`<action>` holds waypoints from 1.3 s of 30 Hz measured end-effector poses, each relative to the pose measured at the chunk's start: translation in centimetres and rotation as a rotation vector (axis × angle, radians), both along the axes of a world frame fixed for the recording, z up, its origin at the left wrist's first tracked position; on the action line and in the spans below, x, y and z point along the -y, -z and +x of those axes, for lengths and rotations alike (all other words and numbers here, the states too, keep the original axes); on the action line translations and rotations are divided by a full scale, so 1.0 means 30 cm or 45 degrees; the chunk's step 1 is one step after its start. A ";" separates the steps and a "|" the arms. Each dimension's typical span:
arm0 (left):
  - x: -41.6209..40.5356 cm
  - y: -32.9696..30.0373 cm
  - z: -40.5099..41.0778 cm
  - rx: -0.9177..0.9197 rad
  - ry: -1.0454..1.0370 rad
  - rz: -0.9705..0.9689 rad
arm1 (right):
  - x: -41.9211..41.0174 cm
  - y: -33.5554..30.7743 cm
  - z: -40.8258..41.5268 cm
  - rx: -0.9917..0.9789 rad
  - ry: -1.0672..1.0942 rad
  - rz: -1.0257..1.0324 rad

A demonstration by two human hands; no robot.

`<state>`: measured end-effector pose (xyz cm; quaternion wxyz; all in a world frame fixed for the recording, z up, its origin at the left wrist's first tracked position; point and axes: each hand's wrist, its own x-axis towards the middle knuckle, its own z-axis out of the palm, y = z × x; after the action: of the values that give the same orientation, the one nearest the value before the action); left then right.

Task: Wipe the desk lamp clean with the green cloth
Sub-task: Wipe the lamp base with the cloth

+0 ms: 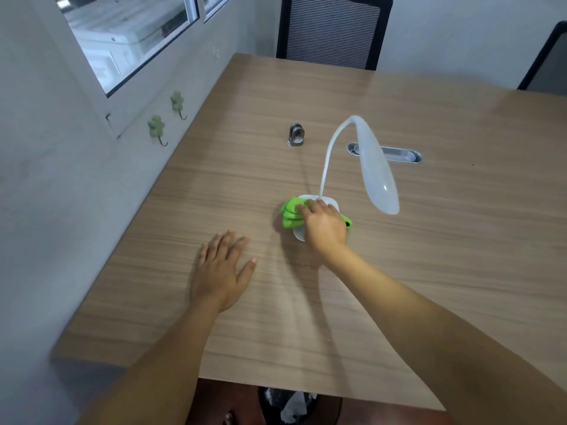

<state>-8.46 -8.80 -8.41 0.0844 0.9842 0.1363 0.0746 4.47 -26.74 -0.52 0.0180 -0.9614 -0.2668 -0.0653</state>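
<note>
Lamp head (376,170) lengthwise toward viewer

One white desk lamp (375,167) stands on one wooden table (429,271), with one bunched green cloth (291,213) lying on its base. Two bare hands are in view: a left hand (219,271) spread flat on the tabletop and a right hand (323,223) pressed over the cloth. One small grey metal fitting (296,135) sits on the table, and one oval cable slot (399,154) is set into the surface behind the lamp. Two green wall hooks (157,127) hang below two window panes (122,32). Two chairs appear along the far edge, one black mesh chair (333,29) and part of another (549,65). One waste bin (294,406) shows under the table's near edge.
</note>
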 end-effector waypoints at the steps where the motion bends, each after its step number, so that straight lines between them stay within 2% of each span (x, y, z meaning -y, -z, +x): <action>1: -0.001 0.000 -0.001 0.001 0.000 -0.002 | 0.003 0.015 -0.007 -0.006 -0.041 -0.019; 5: -0.002 0.002 0.000 0.011 0.004 -0.001 | 0.057 0.082 -0.104 0.043 -0.211 -0.029; 10: -0.003 0.006 0.002 0.018 0.000 -0.008 | 0.134 0.062 -0.193 0.169 -0.358 0.294; 13: -0.005 0.006 0.001 -0.010 0.001 -0.018 | 0.173 -0.009 -0.133 0.207 -0.267 0.364; 17: -0.006 0.007 0.002 -0.018 0.004 -0.025 | 0.208 -0.047 -0.025 -0.126 0.053 0.371; 20: -0.006 0.010 0.000 -0.011 0.003 -0.027 | 0.222 -0.012 -0.029 -0.220 0.042 0.298; 24: -0.002 0.010 0.002 -0.027 -0.002 -0.016 | 0.261 0.053 -0.111 -0.124 -0.050 0.385; 27: -0.001 0.007 0.002 -0.042 -0.005 -0.020 | 0.313 0.072 -0.148 -0.080 -0.165 0.305; 30: -0.002 0.005 0.000 -0.058 -0.007 -0.024 | 0.351 0.048 -0.156 0.000 -0.216 0.337; 35: -0.001 0.000 0.003 -0.063 -0.007 -0.022 | 0.382 0.037 -0.072 0.119 -0.031 0.460; 39: -0.005 -0.001 0.003 -0.084 -0.007 -0.017 | 0.422 0.064 -0.005 0.096 0.174 0.467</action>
<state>-8.37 -8.64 -8.39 0.0863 0.9852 0.1424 0.0413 4.31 -39.41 -2.45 0.1786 -0.9547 -0.1851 -0.1498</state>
